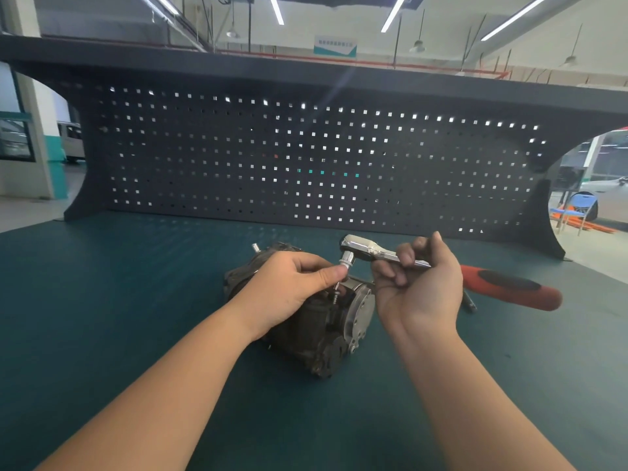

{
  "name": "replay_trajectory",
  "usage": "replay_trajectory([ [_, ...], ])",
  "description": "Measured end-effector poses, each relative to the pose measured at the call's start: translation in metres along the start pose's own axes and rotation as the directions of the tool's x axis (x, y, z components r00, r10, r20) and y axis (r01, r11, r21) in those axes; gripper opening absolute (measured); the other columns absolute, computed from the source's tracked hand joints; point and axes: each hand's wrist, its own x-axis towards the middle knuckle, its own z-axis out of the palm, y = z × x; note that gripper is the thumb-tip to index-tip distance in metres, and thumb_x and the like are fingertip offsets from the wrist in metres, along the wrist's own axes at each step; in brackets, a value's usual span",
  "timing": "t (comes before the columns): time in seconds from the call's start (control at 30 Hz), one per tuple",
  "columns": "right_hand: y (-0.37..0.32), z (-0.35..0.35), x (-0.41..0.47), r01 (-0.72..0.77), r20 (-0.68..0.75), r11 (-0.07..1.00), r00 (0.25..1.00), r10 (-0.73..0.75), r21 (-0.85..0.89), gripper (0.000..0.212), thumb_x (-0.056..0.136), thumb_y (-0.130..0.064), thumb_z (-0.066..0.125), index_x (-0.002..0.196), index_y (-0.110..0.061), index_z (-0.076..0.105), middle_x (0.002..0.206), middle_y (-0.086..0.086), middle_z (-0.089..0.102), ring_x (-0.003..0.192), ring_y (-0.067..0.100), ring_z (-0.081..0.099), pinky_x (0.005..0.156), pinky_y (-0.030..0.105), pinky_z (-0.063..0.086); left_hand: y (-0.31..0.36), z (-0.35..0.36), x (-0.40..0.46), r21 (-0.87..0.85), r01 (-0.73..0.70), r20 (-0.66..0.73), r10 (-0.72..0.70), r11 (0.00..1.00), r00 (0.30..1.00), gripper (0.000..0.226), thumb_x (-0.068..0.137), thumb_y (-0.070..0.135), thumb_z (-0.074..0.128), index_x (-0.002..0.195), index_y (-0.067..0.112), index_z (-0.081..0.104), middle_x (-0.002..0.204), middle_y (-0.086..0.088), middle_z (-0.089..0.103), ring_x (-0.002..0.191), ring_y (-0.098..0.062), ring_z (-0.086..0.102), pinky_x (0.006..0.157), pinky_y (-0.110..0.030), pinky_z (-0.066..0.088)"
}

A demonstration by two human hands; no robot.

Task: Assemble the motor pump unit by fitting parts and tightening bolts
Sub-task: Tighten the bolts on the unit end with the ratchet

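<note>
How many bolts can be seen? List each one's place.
1: a bolt stands under the socket of the ratchet, above the pump. The left hand may hide others.

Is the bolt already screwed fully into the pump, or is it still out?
Still out. The bolt shows bare thread above the pump unit, under the ratchet socket.

A single wide-angle view comes from the person's head, looking forward and slightly down across the green counter (102,300). Both forearms reach in from the bottom edge, close to the lens. The dark pegboard (306,158) fills the middle distance, and ceiling lights show along the top. Straight edges bow toward the frame's sides.
</note>
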Motion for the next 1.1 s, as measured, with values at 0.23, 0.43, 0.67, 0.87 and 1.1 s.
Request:
replay_trajectory([
  [0.23, 0.000, -0.002, 0.004, 0.009, 0.006, 0.999, 1.000, -0.009, -0.032, 0.037, 0.100, -0.023, 0.045, 0.065, -0.015, 0.044, 0.048, -0.002, 0.037, 0.038, 0.013, 0.022, 0.039, 0.020, 0.030, -0.003, -0.002, 0.003, -0.021, 0.033, 0.033, -0.033, 0.999, 0.999, 0.027, 0.070, 0.043, 0.072, 0.085, 0.021, 0.078, 0.086, 0.004, 0.077, 0.085, -0.008, 0.072, 0.089, -0.027, 0.051],
  [0.43, -0.001, -0.003, 0.003, 0.075, 0.081, 0.990, 0.995, -0.066, -0.118, 0.038, 0.099, -0.025, 0.047, 0.062, -0.017, 0.046, 0.050, -0.003, 0.039, 0.040, 0.013, 0.026, 0.041, 0.020, 0.033, -0.004, -0.005, 0.003, -0.083, 0.061, 0.086, -0.054, 0.995, 0.995, 0.013, 0.075, 0.020, 0.075, 0.088, 0.023, 0.074, 0.086, 0.003, 0.077, 0.086, -0.006, 0.072, 0.077, -0.013, 0.053],
  [0.67, 0.003, 0.003, -0.010, 0.393, 0.355, 0.867, 0.892, -0.279, -0.306, 0.042, 0.093, -0.026, 0.044, 0.051, -0.024, 0.047, 0.048, -0.005, 0.040, 0.044, 0.012, 0.035, 0.045, 0.021, 0.032, -0.001, -0.010, 0.003, -0.086, 0.087, 0.124, -0.076, 0.993, 0.989, 0.014, 0.081, 0.010, 0.071, 0.091, 0.021, 0.072, 0.088, 0.004, 0.077, 0.087, -0.006, 0.072, 0.081, -0.016, 0.054],
  [0.87, 0.011, 0.006, -0.022, 0.575, 0.372, 0.696, 0.816, -0.443, -0.430, 0.046, 0.092, -0.028, 0.042, 0.046, -0.027, 0.044, 0.046, -0.009, 0.039, 0.046, 0.013, 0.034, 0.049, 0.030, 0.030, -0.001, -0.012, 0.004, -0.062, 0.101, 0.123, -0.093, 0.993, 0.988, 0.015, 0.085, 0.008, 0.069, 0.095, 0.018, 0.071, 0.093, 0.000, 0.077, 0.093, -0.009, 0.071, 0.087, -0.019, 0.054],
  [1.1, 0.007, 0.005, -0.015, 0.452, 0.286, 0.815, 0.886, -0.365, -0.361, 0.043, 0.090, -0.027, 0.045, 0.047, -0.026, 0.044, 0.046, -0.010, 0.039, 0.043, 0.009, 0.035, 0.043, 0.023, 0.029, 0.002, -0.011, 0.002, -0.102, 0.112, 0.128, -0.099, 0.988, 0.987, 0.015, 0.085, 0.002, 0.068, 0.090, 0.015, 0.071, 0.087, 0.000, 0.077, 0.083, -0.006, 0.071, 0.076, -0.014, 0.053],
])
